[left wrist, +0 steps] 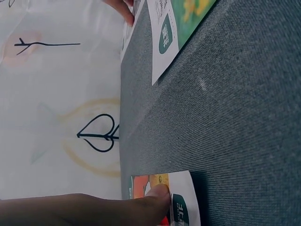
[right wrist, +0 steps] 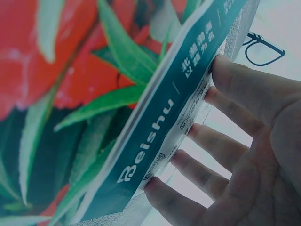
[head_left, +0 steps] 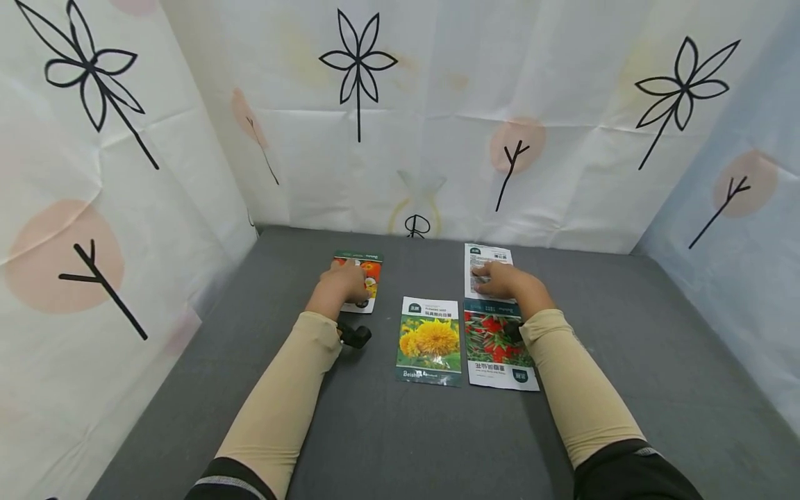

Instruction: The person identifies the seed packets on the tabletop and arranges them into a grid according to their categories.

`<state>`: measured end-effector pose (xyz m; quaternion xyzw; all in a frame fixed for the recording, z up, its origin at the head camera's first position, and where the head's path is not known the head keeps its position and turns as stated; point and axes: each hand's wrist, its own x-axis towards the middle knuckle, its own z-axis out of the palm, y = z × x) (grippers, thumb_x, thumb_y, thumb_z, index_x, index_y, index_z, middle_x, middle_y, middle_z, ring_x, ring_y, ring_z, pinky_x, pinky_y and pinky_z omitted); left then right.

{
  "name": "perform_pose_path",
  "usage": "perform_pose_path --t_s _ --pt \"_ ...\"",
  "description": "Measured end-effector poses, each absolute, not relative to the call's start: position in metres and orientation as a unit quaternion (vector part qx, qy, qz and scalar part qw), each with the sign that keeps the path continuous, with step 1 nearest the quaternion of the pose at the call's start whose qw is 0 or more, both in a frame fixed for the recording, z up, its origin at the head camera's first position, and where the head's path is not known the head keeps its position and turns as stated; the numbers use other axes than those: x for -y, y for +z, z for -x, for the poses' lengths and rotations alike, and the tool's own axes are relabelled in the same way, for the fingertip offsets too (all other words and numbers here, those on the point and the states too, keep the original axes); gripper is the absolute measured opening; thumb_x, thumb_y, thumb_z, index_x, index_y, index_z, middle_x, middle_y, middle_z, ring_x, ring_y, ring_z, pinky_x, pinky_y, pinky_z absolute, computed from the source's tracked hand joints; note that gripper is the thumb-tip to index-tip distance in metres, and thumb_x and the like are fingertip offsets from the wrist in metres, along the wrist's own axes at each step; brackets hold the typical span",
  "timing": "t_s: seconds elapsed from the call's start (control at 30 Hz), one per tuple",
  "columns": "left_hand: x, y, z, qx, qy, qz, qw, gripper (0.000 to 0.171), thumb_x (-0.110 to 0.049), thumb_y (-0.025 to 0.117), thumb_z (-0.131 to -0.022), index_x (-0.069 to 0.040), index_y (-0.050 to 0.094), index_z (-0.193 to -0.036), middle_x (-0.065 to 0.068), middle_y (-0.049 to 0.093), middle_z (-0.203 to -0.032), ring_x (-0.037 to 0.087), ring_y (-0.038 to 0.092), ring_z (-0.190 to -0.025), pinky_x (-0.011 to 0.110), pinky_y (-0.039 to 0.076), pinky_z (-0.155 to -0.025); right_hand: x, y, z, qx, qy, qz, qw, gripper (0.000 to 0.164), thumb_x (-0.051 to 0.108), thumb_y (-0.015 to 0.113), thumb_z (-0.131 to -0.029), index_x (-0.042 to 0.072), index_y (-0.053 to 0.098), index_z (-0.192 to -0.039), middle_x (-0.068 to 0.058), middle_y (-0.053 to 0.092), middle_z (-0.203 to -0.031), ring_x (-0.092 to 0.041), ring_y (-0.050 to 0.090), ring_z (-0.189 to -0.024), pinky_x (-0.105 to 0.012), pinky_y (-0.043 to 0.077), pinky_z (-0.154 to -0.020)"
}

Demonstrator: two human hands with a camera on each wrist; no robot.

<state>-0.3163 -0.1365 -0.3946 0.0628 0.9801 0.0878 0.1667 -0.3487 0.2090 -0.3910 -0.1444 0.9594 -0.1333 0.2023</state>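
At the back left of the table lies a seed packet (head_left: 373, 269) with orange and red pictures on its front. My left hand (head_left: 344, 283) rests over it, the thumb (left wrist: 157, 200) on the printed face. To the right, my right hand (head_left: 505, 281) touches a white, text-covered packet (head_left: 476, 257) with spread fingertips; part of that packet is hidden. Just nearer to me lies a packet with red flowers (head_left: 494, 340), its print upside down, its dark green end against the white packet. Between the hands is a yellow sunflower packet (head_left: 430, 340).
The grey table (head_left: 387, 437) runs back to a white cloth wall (head_left: 450, 139) with drawn flowers and twigs. Similar cloth closes off the left and right sides. A small black wrist camera (head_left: 355, 335) sits under the left wrist.
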Motion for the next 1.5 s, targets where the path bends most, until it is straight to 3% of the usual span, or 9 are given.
perform_pose_path --t_s 0.17,0.4,0.63,0.83,1.1,1.5 --pt "0.133 -0.397 0.319 -0.980 0.085 -0.063 0.168 0.040 -0.032 0.062 -0.107 -0.011 0.067 -0.142 0.023 0.021 -0.175 0.055 0.020 -0.158 0.071 0.036 -0.116 -0.210 -0.393 0.348 -0.961 -0.132 0.142 0.199 0.058 0.025 0.056 -0.111 0.009 0.038 -0.164 -0.031 0.023 -0.171 -0.054 0.022 -0.158 -0.065 0.027 -0.126" --pt "0.127 -0.398 0.320 -0.981 0.090 -0.060 0.163 0.045 -0.032 0.063 -0.107 -0.010 0.065 -0.146 0.023 0.028 -0.172 0.054 0.025 -0.155 0.068 0.038 -0.116 -0.210 -0.397 0.349 -0.962 -0.131 0.137 0.195 0.058 0.026 0.056 -0.111 0.010 0.039 -0.164 -0.031 0.023 -0.172 -0.054 0.023 -0.158 -0.065 0.028 -0.125" --pt "0.124 -0.401 0.326 -0.982 0.087 -0.055 0.161 0.035 -0.032 0.064 -0.106 -0.010 0.073 -0.132 0.023 0.024 -0.174 0.054 0.023 -0.157 0.069 0.038 -0.116 -0.209 -0.397 0.349 -0.962 -0.131 0.141 0.192 0.059 0.026 0.057 -0.111 0.009 0.039 -0.164 -0.032 0.024 -0.171 -0.054 0.024 -0.157 -0.065 0.029 -0.125" --pt "0.123 -0.400 0.328 -0.982 0.085 -0.058 0.160 0.035 -0.032 0.064 -0.106 -0.011 0.073 -0.132 0.022 0.024 -0.174 0.053 0.025 -0.156 0.068 0.037 -0.117 -0.208 -0.397 0.351 -0.962 -0.131 0.142 0.195 0.058 0.026 0.055 -0.111 0.010 0.038 -0.164 -0.031 0.022 -0.171 -0.054 0.022 -0.158 -0.065 0.028 -0.125" --pt "0.117 -0.398 0.331 -0.981 0.081 -0.065 0.162 0.044 -0.034 0.061 -0.108 -0.013 0.064 -0.146 0.019 0.024 -0.175 0.050 0.023 -0.158 0.069 0.036 -0.118 -0.208 -0.397 0.351 -0.962 -0.130 0.139 0.197 0.058 0.026 0.055 -0.112 0.010 0.037 -0.165 -0.031 0.021 -0.172 -0.054 0.021 -0.158 -0.065 0.027 -0.125" --pt "0.106 -0.399 0.340 -0.982 0.078 -0.070 0.154 0.047 -0.037 0.063 -0.107 -0.015 0.062 -0.149 0.018 0.026 -0.174 0.049 0.025 -0.157 0.067 0.038 -0.117 -0.209 -0.394 0.351 -0.962 -0.134 0.134 0.197 0.058 0.026 0.055 -0.112 0.009 0.038 -0.165 -0.031 0.021 -0.172 -0.054 0.021 -0.158 -0.065 0.027 -0.126"
